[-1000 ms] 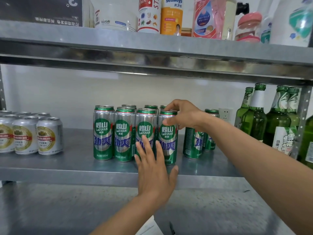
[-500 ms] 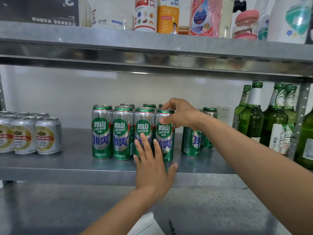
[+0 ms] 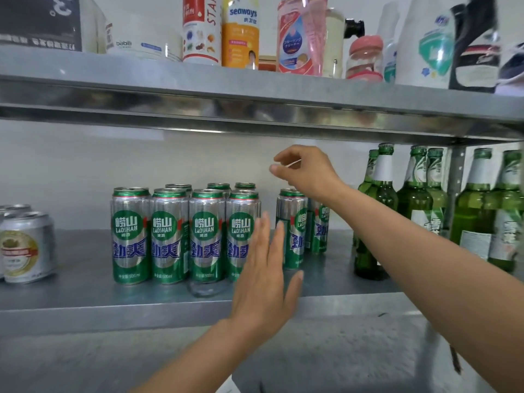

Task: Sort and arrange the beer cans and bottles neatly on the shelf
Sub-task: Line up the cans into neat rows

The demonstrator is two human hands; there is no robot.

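Several tall green-and-silver Laoshan cans (image 3: 170, 236) stand in a tight block on the middle of the metal shelf (image 3: 85, 299). Two more of the same cans (image 3: 295, 231) stand apart to the right, turned sideways. My left hand (image 3: 266, 276) is flat with straight fingers just in front of the block's right end, beside the rightmost front can (image 3: 241, 222). My right hand (image 3: 306, 171) hovers above the loose cans with loosely curled fingers and holds nothing. Green glass bottles (image 3: 380, 199) stand at the right.
Short silver-and-gold cans (image 3: 27, 248) sit at the shelf's left end. The upper shelf (image 3: 255, 89) hangs low overhead, loaded with household bottles and boxes. A shelf post (image 3: 453, 191) stands among the bottles. Bare shelf lies between the can groups.
My right hand has let go of the rightmost front can's top and risen up and to the right. My left hand has shifted right along the block's end.
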